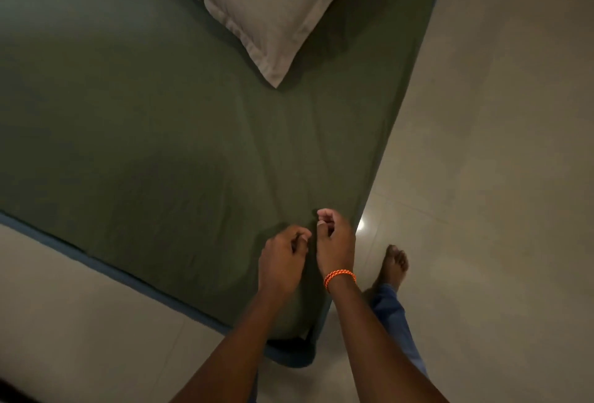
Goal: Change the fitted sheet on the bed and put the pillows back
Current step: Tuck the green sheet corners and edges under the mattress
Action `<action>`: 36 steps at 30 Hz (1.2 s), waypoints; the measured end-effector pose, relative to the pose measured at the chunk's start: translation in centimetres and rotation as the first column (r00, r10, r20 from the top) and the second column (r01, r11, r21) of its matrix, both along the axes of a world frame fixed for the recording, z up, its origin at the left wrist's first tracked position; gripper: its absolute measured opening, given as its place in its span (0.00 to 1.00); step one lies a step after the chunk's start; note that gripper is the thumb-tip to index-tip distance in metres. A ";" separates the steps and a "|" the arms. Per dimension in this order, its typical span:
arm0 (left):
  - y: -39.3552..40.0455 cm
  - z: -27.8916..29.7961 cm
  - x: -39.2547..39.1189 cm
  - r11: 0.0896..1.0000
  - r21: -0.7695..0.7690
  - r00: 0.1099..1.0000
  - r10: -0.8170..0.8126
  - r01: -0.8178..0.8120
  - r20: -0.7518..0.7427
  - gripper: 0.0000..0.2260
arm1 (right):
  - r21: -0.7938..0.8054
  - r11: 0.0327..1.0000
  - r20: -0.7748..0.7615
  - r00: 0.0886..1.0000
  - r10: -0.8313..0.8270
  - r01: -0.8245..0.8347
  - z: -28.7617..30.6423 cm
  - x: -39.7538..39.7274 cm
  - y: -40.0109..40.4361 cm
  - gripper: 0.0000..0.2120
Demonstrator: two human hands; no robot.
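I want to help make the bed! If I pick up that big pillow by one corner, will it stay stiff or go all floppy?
Probably floppy: the pillow looks soft and puffy, with a loose flat border that would droop. It is likely light for its size. It should not slide much on the green sheet, since both look like cloth.

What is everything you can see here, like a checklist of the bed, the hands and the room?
Surface: mattress with a blue edge, covered on top by the sheet.
Job's things: green fitted sheet, lightly creased near the corner; white pillow lying on it at the far end.
Clutter: nothing seen.
Grippers: left hand and right hand side by side over the near corner, fingers curled; whether they pinch the sheet cannot be told. An orange braided wristband is on the right wrist.
Cables: nothing seen.
Surroundings: pale tiled floor; a bare foot and blue trouser leg beside the bed.
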State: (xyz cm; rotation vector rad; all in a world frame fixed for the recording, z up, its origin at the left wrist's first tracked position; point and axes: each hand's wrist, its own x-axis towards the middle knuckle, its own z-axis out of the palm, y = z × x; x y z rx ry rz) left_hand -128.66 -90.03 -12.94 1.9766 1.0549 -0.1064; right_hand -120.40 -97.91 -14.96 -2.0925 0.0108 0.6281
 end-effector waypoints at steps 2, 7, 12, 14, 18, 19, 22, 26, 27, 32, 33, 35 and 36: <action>-0.9 0.1 3.8 0.993 0.022 0.993 0.119 -0.119 0.028 0.10 | 0.043 0.998 -0.047 0.997 0.056 -0.054 0.6 4.0 -0.4 0.08; -3.7 -1.3 14.0 0.949 0.213 0.972 0.223 -0.233 0.070 0.10 | 0.036 0.979 -0.076 0.976 0.202 -0.200 0.9 14.1 -3.0 0.09; -4.7 -3.5 23.8 0.948 0.270 0.985 0.175 -0.169 0.002 0.18 | -0.019 0.963 -0.022 0.963 0.270 -0.270 -0.4 22.1 -3.9 0.08; -4.6 -3.7 26.8 0.934 0.337 0.990 0.136 -0.117 -0.035 0.18 | -0.042 0.976 -0.011 0.977 0.212 -0.213 -1.4 24.7 -3.6 0.08; -3.5 -4.1 30.6 0.855 0.514 0.977 0.044 0.071 -0.208 0.18 | -0.041 0.993 -0.025 0.994 0.105 -0.106 -3.9 30.5 -1.1 0.10; -3.0 -4.5 31.3 0.826 0.553 0.969 0.037 0.108 -0.245 0.16 | -0.045 0.994 -0.041 0.994 0.098 -0.100 -4.5 31.9 -0.1 0.13; -1.9 -5.0 32.8 0.757 0.612 0.945 -0.022 0.229 -0.327 0.13 | -0.093 0.988 -0.061 0.991 0.115 -0.120 -5.6 34.9 2.5 0.17; -1.5 -5.1 33.1 0.742 0.589 0.939 -0.166 0.319 -0.300 0.05 | -0.169 0.964 0.135 0.964 0.229 -0.205 -6.6 36.6 2.5 0.14; -1.4 -4.8 33.5 0.732 0.593 0.936 -0.191 0.336 -0.294 0.03 | -0.176 0.961 0.185 0.951 0.247 -0.215 -6.7 37.1 2.1 0.14; -2.5 -4.8 35.7 0.721 0.510 0.878 -0.323 0.469 -0.353 0.08 | -0.145 0.977 0.237 0.954 0.187 -0.155 -6.7 38.1 -0.2 0.13; -2.6 -4.7 35.9 0.741 0.487 0.878 -0.305 0.462 -0.369 0.08 | -0.104 0.981 0.168 0.969 0.178 -0.162 -6.8 38.1 0.1 0.13; -2.8 -4.6 36.7 0.781 0.467 0.897 -0.267 0.416 -0.352 0.07 | -0.011 0.984 0.018 0.984 0.179 -0.179 -7.2 38.6 1.0 0.13; -3.0 -4.5 37.2 0.800 0.461 0.912 -0.249 0.384 -0.326 0.06 | 0.041 0.986 -0.045 0.986 0.163 -0.161 -7.3 38.9 1.3 0.11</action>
